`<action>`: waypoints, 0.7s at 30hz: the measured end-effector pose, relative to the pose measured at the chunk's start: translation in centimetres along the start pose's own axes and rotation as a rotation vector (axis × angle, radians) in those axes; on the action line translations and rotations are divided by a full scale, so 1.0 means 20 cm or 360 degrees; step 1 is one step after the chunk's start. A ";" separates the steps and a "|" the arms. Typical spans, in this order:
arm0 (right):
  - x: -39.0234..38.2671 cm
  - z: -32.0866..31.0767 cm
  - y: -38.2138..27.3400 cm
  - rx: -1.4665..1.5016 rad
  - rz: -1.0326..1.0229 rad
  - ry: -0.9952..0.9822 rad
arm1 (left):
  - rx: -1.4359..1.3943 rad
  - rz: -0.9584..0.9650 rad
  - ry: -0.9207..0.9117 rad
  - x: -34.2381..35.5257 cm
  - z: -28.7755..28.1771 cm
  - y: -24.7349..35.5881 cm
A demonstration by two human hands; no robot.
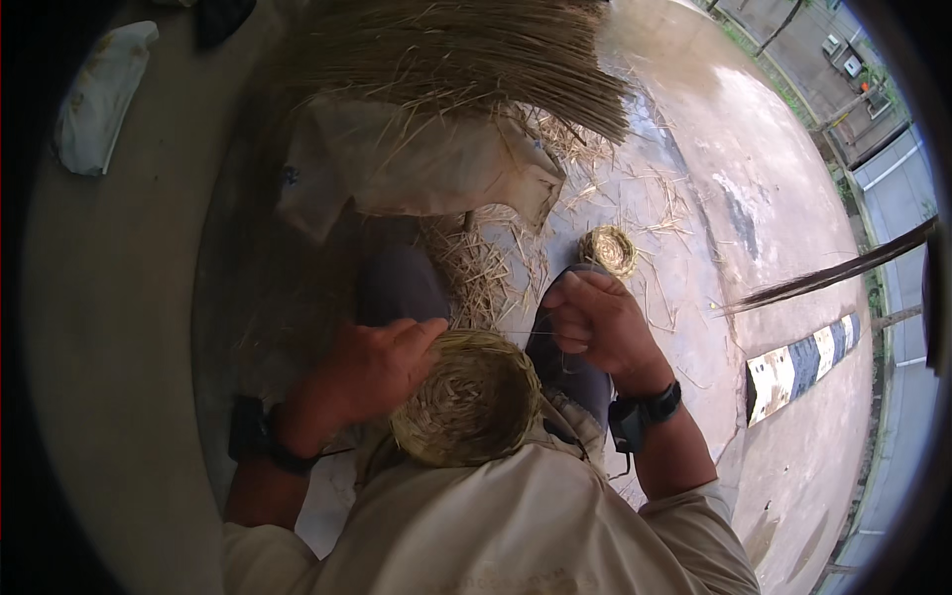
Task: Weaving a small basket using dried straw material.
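Observation:
A small round woven straw basket (466,402) rests on my lap, its coiled bottom facing up. My left hand (375,367) grips the basket's left rim, thumb across its edge. My right hand (595,322) is closed in a fist just right of the basket, pinching a thin straw strand that runs toward the rim. A smaller coiled straw piece (608,248) lies on the concrete beyond my right hand. Both wrists wear dark bands.
A large bundle of dry straw (446,55) lies ahead over a pale sack (416,164). Loose straw litters the concrete (773,228). A white bag (99,94) sits far left. A black-and-white striped kerb (803,367) is on the right.

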State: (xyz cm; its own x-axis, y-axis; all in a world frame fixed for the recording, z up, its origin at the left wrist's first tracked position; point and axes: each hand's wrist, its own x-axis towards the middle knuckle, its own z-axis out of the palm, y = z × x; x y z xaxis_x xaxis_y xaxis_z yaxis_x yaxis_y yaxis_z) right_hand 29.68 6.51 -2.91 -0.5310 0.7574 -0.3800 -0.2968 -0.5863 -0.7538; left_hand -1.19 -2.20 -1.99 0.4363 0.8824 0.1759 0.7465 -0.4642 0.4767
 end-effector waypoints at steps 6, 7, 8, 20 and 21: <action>0.01 -0.08 0.03 0.0338 -0.0251 -0.0026 | -0.0138 -0.0113 0.0038 -0.03 0.03 0.04; 0.04 -0.09 0.02 0.0472 -0.0296 -0.0049 | -0.0153 -0.0150 0.0032 -0.04 0.04 0.05; 0.07 -0.09 0.00 0.0605 -0.0341 -0.0073 | -0.0168 -0.0186 0.0026 -0.05 0.05 0.06; -0.04 0.58 0.33 -0.1395 -0.1345 -0.1579 | -0.0240 -0.0158 0.0067 -0.09 0.07 0.02; -0.05 0.55 0.35 -0.1351 -0.1286 -0.1535 | -0.0295 -0.0169 0.0093 -0.09 0.08 0.01</action>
State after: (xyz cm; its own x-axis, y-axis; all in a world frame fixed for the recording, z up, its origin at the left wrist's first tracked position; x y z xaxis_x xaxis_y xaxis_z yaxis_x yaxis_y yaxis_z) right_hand 19.46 -1.51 -1.89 -0.8550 0.1151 0.5057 -0.4013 0.4709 -0.7857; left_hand -0.99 -4.11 -3.66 0.3264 0.9310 0.1635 0.6792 -0.3512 0.6445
